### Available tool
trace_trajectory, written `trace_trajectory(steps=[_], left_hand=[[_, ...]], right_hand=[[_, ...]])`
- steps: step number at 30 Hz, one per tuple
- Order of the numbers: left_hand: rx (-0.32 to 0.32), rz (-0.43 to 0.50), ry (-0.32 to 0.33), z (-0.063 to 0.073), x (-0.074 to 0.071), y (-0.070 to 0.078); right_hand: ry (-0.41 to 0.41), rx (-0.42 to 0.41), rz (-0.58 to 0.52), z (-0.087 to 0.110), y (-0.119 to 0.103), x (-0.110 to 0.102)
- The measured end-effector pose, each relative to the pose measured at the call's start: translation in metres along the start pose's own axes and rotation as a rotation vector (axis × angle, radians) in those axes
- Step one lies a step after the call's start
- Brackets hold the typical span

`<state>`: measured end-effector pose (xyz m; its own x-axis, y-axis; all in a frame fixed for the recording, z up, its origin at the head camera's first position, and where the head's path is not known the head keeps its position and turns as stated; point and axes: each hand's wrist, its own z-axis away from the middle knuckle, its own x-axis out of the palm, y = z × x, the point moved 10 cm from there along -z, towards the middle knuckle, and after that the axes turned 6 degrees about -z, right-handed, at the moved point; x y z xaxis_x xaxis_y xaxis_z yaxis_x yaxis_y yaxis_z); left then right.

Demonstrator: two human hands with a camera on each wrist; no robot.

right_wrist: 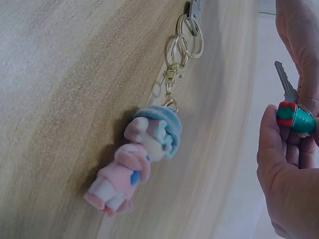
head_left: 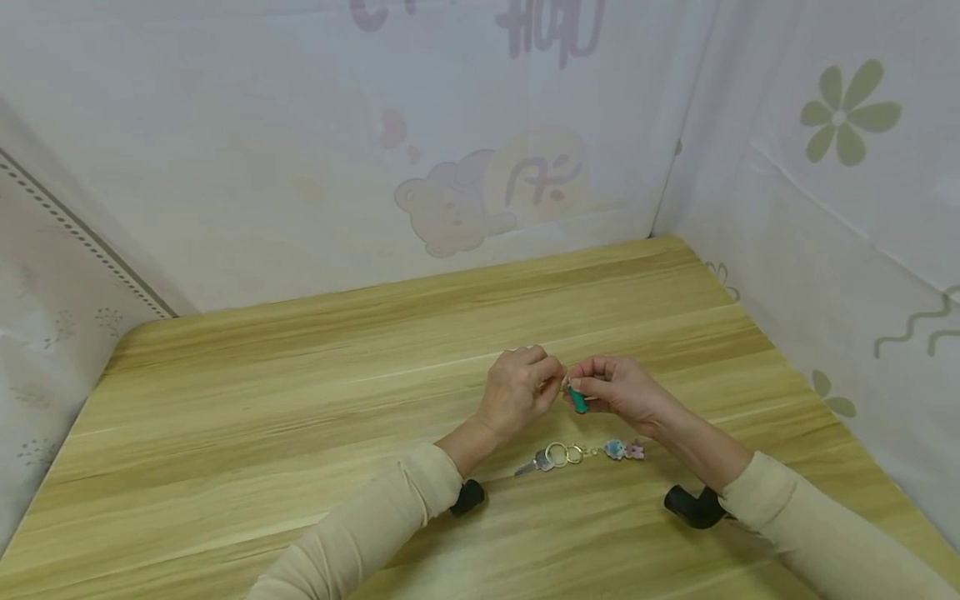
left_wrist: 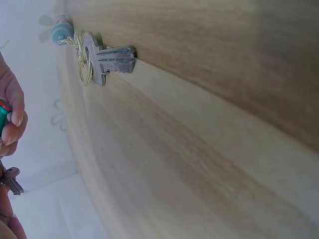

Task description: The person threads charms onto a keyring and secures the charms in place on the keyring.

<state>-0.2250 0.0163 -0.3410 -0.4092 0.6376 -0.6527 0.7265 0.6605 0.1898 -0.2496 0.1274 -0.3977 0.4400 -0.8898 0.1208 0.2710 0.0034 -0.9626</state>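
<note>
- Wooden table, pale grain, boxed in by white printed cloth on three sides, with one bear print on the back panel
- Two cream sleeves, one per arm, coming in from the near edge, with two black wrist mounts, one under each wrist
- Left hand raised just above the table near its middle, fingers curled and pinching a small metal ring, too small to make out clearly from the head view
- One bare key hanging at the fingertips in the left wrist view, its blade also showing in the right wrist view
- One green key cover with a red band, held between the two hands, clear of the table
- Right hand touching the left at the fingertips, thumb and fingers clasped round the green key cover
- One keychain lying flat on the table just nearer than the hands, untouched: one grey key at its left end, two rings and a gold clasp in the middle, one plush figure in pink with a blue hat at its right end
</note>
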Motion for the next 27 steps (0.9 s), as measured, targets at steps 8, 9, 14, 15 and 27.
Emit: trace_trajectory(steps=[8, 9, 14, 15, 27], left_hand=[[-0.029, 0.009, 0.012, -0.002, -0.003, 0.001], [-0.044, 0.022, 0.011, -0.002, -0.003, 0.0], [-0.144, 0.092, -0.027, -0.001, 0.0, -0.007], [-0.163, 0.092, -0.036, -0.001, 0.001, -0.008], [-0.282, 0.088, -0.093, -0.001, 0.005, -0.016]], right_hand=[[0.04, -0.06, 0.135, 0.002, -0.005, -0.002], [0.051, -0.072, 0.157, 0.003, -0.005, -0.002], [0.111, -0.133, 0.259, 0.004, -0.01, -0.004], [0.122, -0.147, 0.278, 0.004, -0.012, -0.004], [0.218, -0.241, 0.378, 0.008, -0.021, -0.007]])
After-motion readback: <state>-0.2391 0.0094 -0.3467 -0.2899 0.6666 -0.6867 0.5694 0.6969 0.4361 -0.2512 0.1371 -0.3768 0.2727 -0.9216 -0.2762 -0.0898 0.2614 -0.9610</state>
